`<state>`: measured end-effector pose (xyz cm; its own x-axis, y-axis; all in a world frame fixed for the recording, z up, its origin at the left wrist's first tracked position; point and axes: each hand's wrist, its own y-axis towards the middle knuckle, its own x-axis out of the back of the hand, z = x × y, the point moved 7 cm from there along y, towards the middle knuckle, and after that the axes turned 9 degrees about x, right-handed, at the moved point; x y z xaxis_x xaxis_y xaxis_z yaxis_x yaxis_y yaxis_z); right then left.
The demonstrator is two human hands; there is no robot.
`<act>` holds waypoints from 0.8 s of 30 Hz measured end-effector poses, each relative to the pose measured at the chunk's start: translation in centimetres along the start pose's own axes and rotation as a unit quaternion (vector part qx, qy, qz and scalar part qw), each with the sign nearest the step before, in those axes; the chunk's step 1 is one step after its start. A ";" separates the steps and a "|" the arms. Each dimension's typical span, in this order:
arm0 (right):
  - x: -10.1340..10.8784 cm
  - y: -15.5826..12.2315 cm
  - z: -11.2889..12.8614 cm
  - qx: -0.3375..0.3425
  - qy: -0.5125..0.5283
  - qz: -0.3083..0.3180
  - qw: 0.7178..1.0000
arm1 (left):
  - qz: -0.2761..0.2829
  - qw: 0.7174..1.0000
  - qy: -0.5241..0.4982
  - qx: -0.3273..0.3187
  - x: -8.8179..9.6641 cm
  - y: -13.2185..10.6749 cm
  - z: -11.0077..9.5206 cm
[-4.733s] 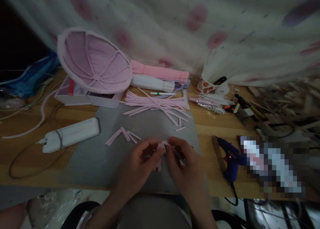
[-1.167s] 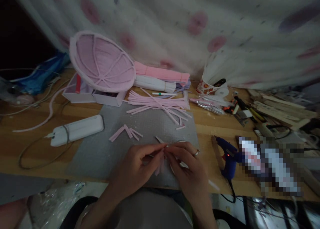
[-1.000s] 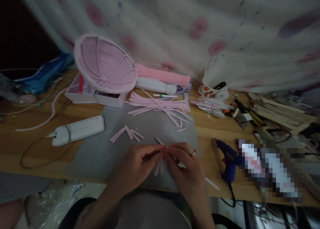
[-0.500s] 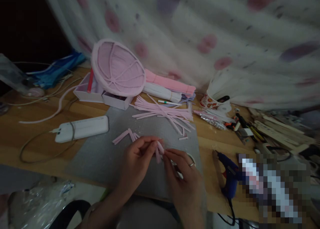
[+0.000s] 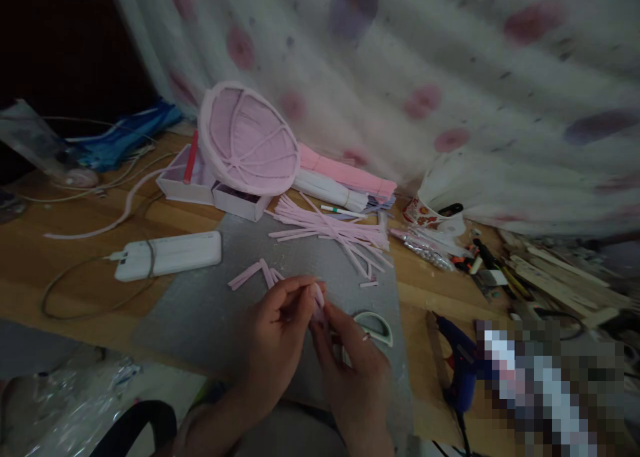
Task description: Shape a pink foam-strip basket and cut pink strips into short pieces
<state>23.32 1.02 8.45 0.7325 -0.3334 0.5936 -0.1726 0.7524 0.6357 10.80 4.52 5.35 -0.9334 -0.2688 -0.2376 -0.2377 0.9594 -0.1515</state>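
My left hand pinches a small bundle of short pink strips between thumb and fingertips, above the grey mat. My right hand, a ring on one finger, has its fingers curled and touching the same bundle from the right and below. Just right of the hands, pale green scissors handles lie on the mat. A few cut pink strips lie left of the hands, and a loose pile of long pink strips lies at the mat's far edge.
A pink woven bowl leans on open white boxes at the back. A white power bank with cable lies left. A blue glue gun sits right; a mug, tools and wooden sticks crowd the far right. A curtain hangs behind.
The view has swung left and down. My hands have kept working the pink bundle, lifting it slightly; the scissors handles now show on the mat beside my right hand.
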 end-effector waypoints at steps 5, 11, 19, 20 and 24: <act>-0.3 0.0 0.1 0.006 -0.023 0.001 1.000 | -0.011 1.000 0.003 -0.007 0.3 -0.1 -0.3; -0.6 0.6 0.4 0.013 -0.040 0.005 0.999 | -0.030 0.999 0.027 -0.028 0.5 0.2 -0.5; -1.7 0.6 -0.1 -0.040 -0.063 0.048 0.996 | -0.034 0.989 0.129 -0.068 0.3 0.0 -0.2; -1.8 0.6 -0.2 -0.043 -0.071 0.050 0.995 | -0.031 0.989 0.131 -0.065 0.2 0.1 0.0; -2.2 0.5 -0.7 -0.050 -0.082 0.069 0.993 | -0.038 0.990 0.106 -0.082 0.2 0.5 0.1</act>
<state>22.10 2.50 7.08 0.5872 -0.3050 0.7498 -0.1911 0.8478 0.4946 10.47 4.97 5.14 -0.9421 -0.3346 -0.0224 -0.3347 0.9423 0.0014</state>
